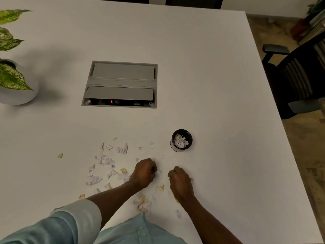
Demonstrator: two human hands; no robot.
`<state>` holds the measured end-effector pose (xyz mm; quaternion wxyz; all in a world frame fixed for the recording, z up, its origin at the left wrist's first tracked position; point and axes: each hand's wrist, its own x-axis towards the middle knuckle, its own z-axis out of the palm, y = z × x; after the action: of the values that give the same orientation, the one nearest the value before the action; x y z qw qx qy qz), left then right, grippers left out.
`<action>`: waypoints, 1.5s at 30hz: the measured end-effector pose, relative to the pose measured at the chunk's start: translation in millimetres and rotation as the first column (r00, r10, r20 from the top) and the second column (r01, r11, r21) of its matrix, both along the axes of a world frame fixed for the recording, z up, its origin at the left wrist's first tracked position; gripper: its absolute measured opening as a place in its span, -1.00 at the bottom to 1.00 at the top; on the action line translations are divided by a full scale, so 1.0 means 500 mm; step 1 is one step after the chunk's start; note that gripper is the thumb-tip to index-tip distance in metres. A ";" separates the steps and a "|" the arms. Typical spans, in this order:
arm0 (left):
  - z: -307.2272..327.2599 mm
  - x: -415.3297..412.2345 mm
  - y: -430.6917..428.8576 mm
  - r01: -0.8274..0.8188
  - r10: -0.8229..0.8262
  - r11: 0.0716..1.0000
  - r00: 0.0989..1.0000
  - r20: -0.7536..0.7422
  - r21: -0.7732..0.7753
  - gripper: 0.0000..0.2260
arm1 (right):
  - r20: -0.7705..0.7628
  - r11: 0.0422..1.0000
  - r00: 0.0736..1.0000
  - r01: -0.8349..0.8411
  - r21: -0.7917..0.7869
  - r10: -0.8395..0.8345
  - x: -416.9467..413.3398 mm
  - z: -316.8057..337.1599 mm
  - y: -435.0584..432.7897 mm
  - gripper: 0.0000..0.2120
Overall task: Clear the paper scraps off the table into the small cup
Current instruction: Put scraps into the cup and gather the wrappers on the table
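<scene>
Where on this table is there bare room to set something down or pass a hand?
Bare: the table right of the small cup out to its right edge, and the strip between the cable box and the paper scraps. Crowded: left of the left hand, between it and the right hand, and along the near edge.

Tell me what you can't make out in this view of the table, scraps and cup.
All in the head view.
Left hand: fingers curl toward the table, so any scrap held is hidden.
Right hand: likewise, hidden by its own back.
Cup: scraps on top hide how full it is.
Paper scraps by the forearms: the arms may cover more.
Plant pot: cut off by the left edge.
</scene>
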<state>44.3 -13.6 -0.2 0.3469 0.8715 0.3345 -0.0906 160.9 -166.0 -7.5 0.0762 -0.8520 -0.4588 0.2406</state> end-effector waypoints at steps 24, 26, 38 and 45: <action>0.154 0.269 0.046 -0.284 0.326 0.943 0.890 0.318 -0.172 -0.87 | -0.143 0.817 0.861 0.508 0.275 -0.488 0.221 0.174 0.133 -0.77; 0.144 0.240 0.043 -0.295 0.303 0.952 0.876 0.376 -0.081 -0.91 | -0.166 0.783 0.842 0.539 0.310 -0.514 0.215 0.171 0.112 -0.78; 0.007 -0.055 -0.015 0.351 -0.344 0.924 0.936 -0.076 0.149 -0.32 | -0.230 0.914 0.899 0.400 0.076 -0.374 0.080 0.055 -0.118 -0.29; -0.030 -0.095 -0.080 0.532 -0.497 0.833 0.841 -0.214 0.155 -0.16 | -0.166 0.953 0.939 0.289 -0.091 -0.300 0.035 0.018 -0.171 0.10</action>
<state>-3.2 -53.6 -15.4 0.1876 0.9502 0.1221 -0.2170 178.5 -251.6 1.6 0.1242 -0.8881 -0.3094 0.3164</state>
